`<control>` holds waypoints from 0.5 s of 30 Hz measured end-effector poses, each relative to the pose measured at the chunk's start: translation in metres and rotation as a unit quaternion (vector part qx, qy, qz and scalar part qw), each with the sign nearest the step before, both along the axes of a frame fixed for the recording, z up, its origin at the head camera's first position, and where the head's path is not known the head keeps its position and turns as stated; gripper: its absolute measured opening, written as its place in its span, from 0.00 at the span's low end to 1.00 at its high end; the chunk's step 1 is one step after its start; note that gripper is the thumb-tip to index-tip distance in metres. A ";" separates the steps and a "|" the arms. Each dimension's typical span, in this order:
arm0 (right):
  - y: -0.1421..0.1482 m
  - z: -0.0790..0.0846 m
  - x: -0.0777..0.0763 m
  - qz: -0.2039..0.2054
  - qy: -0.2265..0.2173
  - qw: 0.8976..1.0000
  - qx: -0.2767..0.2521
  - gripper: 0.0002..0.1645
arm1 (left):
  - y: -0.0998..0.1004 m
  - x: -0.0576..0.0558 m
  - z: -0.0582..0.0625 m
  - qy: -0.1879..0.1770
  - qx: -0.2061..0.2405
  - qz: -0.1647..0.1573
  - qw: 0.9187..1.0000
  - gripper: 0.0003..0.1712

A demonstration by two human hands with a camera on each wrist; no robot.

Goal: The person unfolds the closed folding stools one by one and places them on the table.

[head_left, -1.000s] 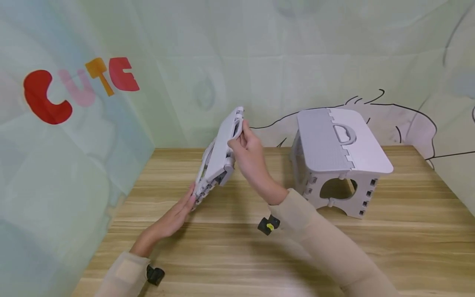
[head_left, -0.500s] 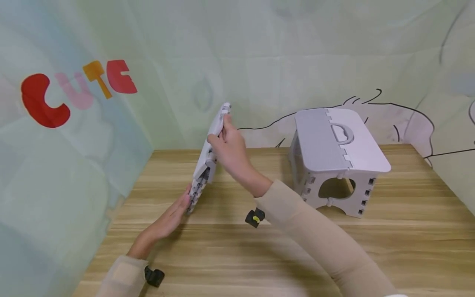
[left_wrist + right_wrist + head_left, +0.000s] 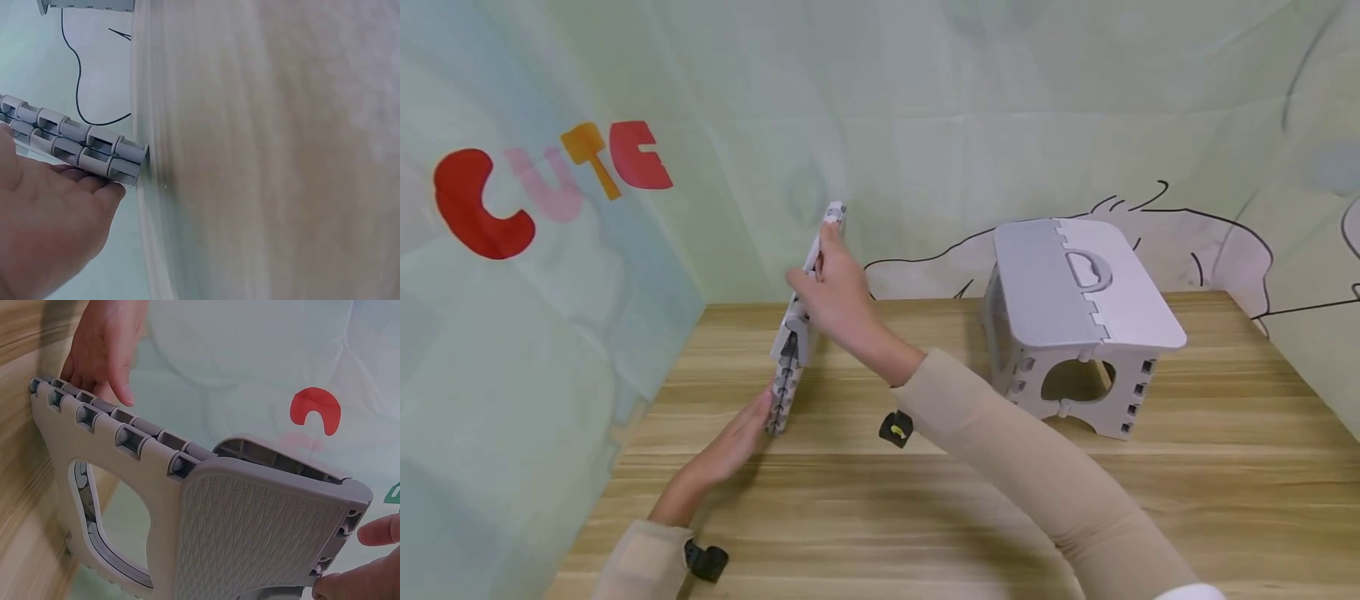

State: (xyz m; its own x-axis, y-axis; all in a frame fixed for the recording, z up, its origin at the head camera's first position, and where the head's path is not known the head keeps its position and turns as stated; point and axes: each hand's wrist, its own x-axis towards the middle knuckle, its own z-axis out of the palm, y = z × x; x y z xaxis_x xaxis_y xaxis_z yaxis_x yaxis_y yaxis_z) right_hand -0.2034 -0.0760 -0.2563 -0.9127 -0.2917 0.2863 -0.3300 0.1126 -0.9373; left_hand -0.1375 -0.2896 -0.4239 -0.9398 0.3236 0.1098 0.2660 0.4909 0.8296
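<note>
Appears, to judge by the nearly closed leg panels, to be at the flattening step. Holds the folding step stool [image 3: 212, 506] tilted up at the left of the worktop [image 3: 925, 517], well apart from the 2nd step stool [image 3: 1063, 317], opened out and upright on the right. Grips the far upper edge with the right hand [image 3: 838, 296], with thumb and fingers bent round it. Presses the near lower edge with the left hand [image 3: 730, 446], with fingers mostly straight, not wrapped round. Probably calls next for an even squeeze of the 2 sides, with fingers clear of the hinges. No telling about contact between lower edge and worktop.
</note>
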 end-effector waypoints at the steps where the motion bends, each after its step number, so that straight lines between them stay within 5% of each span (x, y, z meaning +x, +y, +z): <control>1: -0.001 0.000 -0.001 0.003 0.006 1.000 0.007 0.46 | 0.000 0.000 0.000 -0.004 -0.003 0.003 1.000 0.31; 15: -0.011 0.004 -0.004 0.005 0.031 0.998 0.048 0.46 | -0.004 0.002 0.004 -0.043 -0.013 0.034 0.998 0.34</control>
